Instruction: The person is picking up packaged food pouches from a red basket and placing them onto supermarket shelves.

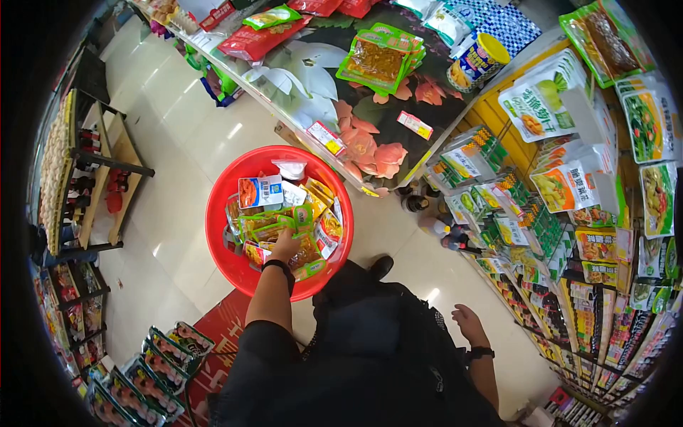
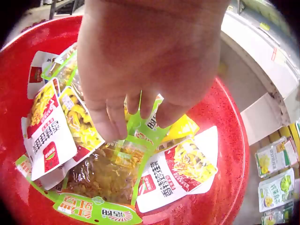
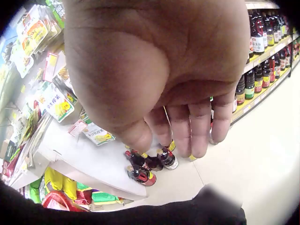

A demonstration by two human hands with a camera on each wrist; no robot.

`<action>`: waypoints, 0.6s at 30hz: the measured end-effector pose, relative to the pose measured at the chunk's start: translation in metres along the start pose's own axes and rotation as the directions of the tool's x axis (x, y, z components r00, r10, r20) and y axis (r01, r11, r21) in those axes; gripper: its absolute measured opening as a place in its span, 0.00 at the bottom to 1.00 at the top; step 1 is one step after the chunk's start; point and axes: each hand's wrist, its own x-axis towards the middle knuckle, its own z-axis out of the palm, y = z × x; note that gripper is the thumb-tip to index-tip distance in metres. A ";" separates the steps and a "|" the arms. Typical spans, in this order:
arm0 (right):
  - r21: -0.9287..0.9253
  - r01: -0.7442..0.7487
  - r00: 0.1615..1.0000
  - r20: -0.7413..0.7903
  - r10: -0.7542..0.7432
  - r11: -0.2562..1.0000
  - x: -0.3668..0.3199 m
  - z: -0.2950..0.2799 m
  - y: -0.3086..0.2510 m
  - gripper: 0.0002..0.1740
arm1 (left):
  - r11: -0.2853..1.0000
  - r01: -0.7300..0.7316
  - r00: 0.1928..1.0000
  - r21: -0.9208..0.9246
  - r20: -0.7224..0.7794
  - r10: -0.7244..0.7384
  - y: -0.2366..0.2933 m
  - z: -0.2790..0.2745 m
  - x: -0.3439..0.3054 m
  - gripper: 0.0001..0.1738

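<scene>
A red plastic basin [image 1: 225, 265] full of food packets stands on the floor in front of the person. Reaching down into it, the left hand [image 1: 287, 248] pinches a green-edged food packet [image 2: 140, 129] between thumb and fingers. White packets with yellow food pictures [image 2: 51, 133] lie on either side of that hand. Under the fingers shows a clear-fronted packet of brown food [image 2: 96, 176] with a green border. The right hand [image 1: 469, 324] hangs at the person's side, away from the shelves. Its fingers [image 3: 199, 126] are relaxed and hold nothing.
Beyond the basin, a flower-patterned display counter [image 1: 306, 78] carries green packets [image 1: 380, 60] and a yellow-lidded canister [image 1: 478, 62]. Packet racks [image 1: 576, 242] line the right. Dark bottles [image 3: 140, 173] stand on the floor by the counter. A wooden shelf unit [image 1: 99, 178] is at left.
</scene>
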 end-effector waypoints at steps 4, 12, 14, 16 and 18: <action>-0.027 -0.078 0.997 -0.029 0.077 0.997 -0.028 0.007 -0.001 0.24 | 1.000 -0.027 0.998 -0.001 0.056 0.028 -0.019 0.021 0.025 0.30; -0.078 -0.189 0.980 0.043 0.193 0.979 -0.054 0.031 0.001 0.24 | 0.968 0.251 0.910 -0.026 0.348 -0.227 -0.001 0.014 0.009 0.35; -0.052 -0.146 0.988 0.036 0.148 0.988 -0.050 0.036 0.001 0.24 | 0.977 0.089 0.934 0.195 0.323 -0.150 -0.024 0.026 0.005 0.35; -0.058 -0.114 0.993 0.027 0.115 0.992 -0.046 0.039 -0.006 0.24 | 0.927 -0.018 0.958 0.375 0.271 -0.091 -0.085 0.068 0.016 0.27; -0.097 -0.095 0.995 0.019 0.098 0.991 -0.041 0.039 -0.023 0.24 | 0.947 0.076 0.973 0.312 0.186 -0.139 -0.031 0.029 -0.011 0.23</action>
